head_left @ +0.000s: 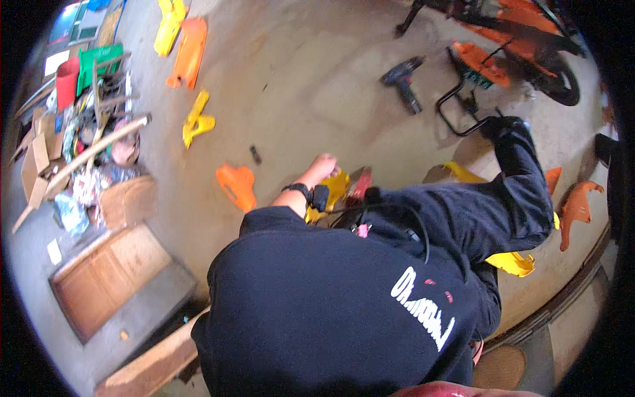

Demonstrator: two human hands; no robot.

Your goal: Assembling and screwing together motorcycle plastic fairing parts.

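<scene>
The left hand (pixel 324 167) curls by the yellow panel (pixel 339 187) on the floor (pixel 297 86); its grip I cannot tell. The right hand is hidden. Beyond, the drill (pixel 402 82) lies near the bike (pixel 519 33), probably for easy reach.

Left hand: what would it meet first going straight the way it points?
Probably the dark drill on the floor, up and right of the left hand; height is unclear, so it might pass above.
</scene>
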